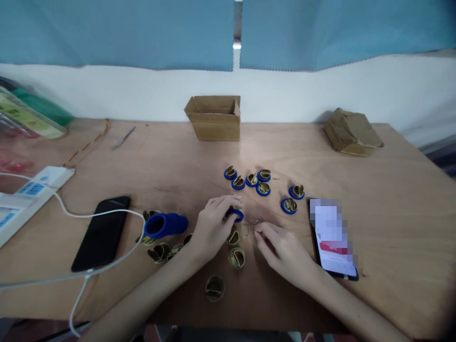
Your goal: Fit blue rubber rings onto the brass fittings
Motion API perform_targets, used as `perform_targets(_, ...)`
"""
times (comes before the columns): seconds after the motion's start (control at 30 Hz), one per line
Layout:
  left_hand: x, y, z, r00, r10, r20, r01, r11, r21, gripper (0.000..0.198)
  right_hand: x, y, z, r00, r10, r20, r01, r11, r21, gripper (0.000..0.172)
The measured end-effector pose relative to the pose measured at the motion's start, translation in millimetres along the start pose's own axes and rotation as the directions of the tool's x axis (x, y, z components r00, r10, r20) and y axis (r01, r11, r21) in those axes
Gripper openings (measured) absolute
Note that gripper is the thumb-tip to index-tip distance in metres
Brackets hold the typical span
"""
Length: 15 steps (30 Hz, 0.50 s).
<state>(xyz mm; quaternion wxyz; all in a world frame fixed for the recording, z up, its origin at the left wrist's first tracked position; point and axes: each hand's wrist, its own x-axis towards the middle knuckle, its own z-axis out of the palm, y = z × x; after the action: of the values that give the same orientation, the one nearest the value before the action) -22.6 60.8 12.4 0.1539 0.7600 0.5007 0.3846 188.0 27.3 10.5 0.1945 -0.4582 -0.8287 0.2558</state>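
Note:
My left hand [213, 227] is closed round a brass fitting with a blue ring [235, 215], holding it just above the wooden table [384, 190]. My right hand [281, 249] rests on the table with its fingertips pinched at small wire clips [257, 221]. Several plain brass fittings [236, 257] lie under and in front of my hands. Several fittings with blue rings [251, 180] sit in a cluster beyond my hands, two more [289, 205] further right. A blue ribbed tube [165, 224] lies left of my left hand.
An open cardboard box [213, 117] stands at the back centre, a brown wrapped packet [352, 131] at the back right. A lit phone [334, 240] lies right of my right hand. A black phone [101, 232] with a white cable [76, 216] lies left, beside a power strip [32, 192].

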Motion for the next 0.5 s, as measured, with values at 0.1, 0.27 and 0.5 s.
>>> perform_targets(0.1, 10.0, -1.4, 3.0, 0.996, -0.045, 0.081, 0.044, 0.999, 0.020, 0.026, -0.6, -0.2, 1.1, 1.000, 0.012, 0.020, -0.012, 1.000, -0.028, 0.021)
perform_targets(0.27, 15.3, -0.5, 12.6, 0.993, -0.030, 0.114, 0.022, 0.997, 0.071, 0.026, -0.2, -2.8, -1.8, 0.999, 0.029, 0.019, -0.029, 1.000, -0.012, 0.021)
perform_targets(0.5, 9.3, -5.1, 15.2, 0.988, 0.043, 0.147, -0.060, 0.992, 0.114, 0.021, -0.7, -6.2, -5.4, 0.999, 0.038, 0.039, -0.039, 0.999, 0.011, 0.021)
